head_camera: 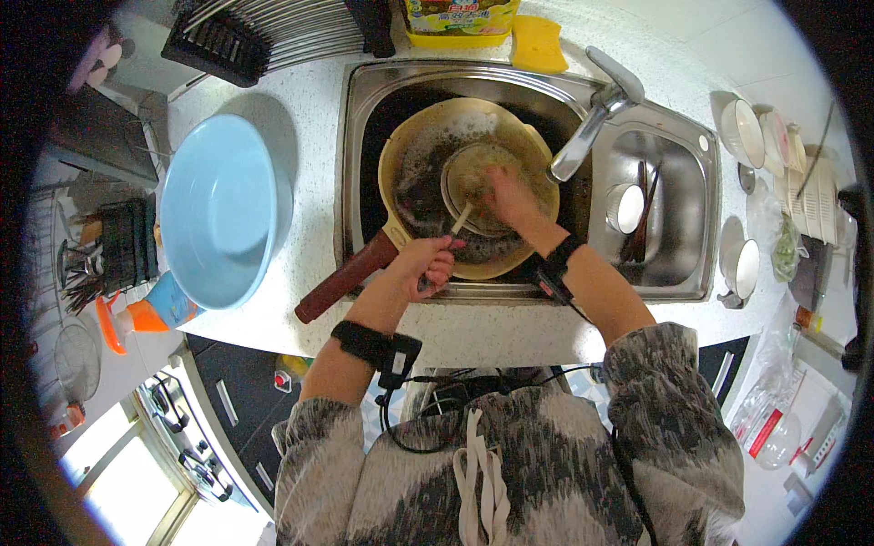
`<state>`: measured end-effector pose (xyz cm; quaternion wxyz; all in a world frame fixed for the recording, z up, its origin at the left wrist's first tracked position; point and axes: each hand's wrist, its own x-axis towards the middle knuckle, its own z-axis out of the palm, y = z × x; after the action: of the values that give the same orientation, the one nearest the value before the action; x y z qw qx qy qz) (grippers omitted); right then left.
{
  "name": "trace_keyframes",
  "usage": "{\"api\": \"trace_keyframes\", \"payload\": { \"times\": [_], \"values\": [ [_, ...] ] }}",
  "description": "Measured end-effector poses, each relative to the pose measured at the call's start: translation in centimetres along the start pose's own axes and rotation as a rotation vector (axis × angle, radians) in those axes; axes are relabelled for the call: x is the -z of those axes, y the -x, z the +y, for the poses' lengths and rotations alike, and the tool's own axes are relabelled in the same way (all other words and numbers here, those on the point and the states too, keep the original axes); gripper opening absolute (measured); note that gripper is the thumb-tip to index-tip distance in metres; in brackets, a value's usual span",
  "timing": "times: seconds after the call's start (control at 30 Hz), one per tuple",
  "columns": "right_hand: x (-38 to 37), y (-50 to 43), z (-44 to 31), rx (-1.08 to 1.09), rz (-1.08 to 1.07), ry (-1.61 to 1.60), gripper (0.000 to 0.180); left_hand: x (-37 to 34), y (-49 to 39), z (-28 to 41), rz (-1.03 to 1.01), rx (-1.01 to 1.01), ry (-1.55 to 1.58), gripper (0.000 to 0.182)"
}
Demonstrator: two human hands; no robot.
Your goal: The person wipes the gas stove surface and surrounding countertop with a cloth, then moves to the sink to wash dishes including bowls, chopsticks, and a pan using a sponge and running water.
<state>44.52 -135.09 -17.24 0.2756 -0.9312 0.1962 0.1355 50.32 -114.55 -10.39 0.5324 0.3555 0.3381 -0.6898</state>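
Note:
A cream-coloured pan [410,164] with a dark red handle [348,276] sits in the large basin of a stainless steel sink [355,123]. Murky water with foam [471,126] fills its bottom. My left hand [427,265] is closed around the handle [462,217] of a round utensil [450,181], perhaps a strainer or ladle, lying in the pan. Over the inside of that utensil is my right hand [509,194]. Motion blurs its fingers, so I cannot tell whether they hold anything.
The tap [580,140] reaches over the pan's right side. A white bowl [625,208] and chopsticks [642,211] lie in the smaller basin. A light blue basin [218,211] stands left, near a spray bottle [147,314]. Behind the sink is a yellow sponge [538,44].

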Motion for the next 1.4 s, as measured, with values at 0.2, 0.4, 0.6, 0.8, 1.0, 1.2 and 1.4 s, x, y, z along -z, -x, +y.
{"api": "trace_keyframes", "payload": {
  "times": [0.2, 0.4, 0.6, 0.8, 1.0, 1.2, 1.4],
  "values": [
    [0.6, -1.4, 1.1, -0.059, -0.017, 0.145, 0.050, 0.6, 0.4, -0.3, -0.076, -0.005, 0.087, 0.024],
    [-0.9, -1.9, -0.9, 0.042, -0.009, 0.107, 0.037, -0.1, 0.3, -0.6, -0.046, 0.024, 0.056, 0.024],
    [-1.2, -2.7, -0.3, 0.056, 0.014, 0.200, 0.027, 0.1, 0.5, -0.9, -0.018, -0.030, 0.013, 0.022],
    [-1.5, -2.8, -0.5, 0.174, 0.056, 0.258, 0.025, -0.2, -0.2, -1.0, 0.030, -0.015, 0.045, 0.023],
    [-0.6, -1.0, -0.9, 0.360, -0.012, 0.480, 0.015, -0.9, -0.5, -1.5, -0.027, -0.055, 0.020, 0.023],
    [-0.4, -0.7, 0.9, 0.280, 0.119, 0.442, 0.012, -1.5, -0.7, -2.6, 0.063, -0.078, -0.006, 0.024],
    [-1.2, 0.9, 1.2, 0.282, -0.117, 0.380, 0.012, -1.6, -1.1, -3.1, 0.050, -0.113, -0.041, 0.027]
  ]
}}
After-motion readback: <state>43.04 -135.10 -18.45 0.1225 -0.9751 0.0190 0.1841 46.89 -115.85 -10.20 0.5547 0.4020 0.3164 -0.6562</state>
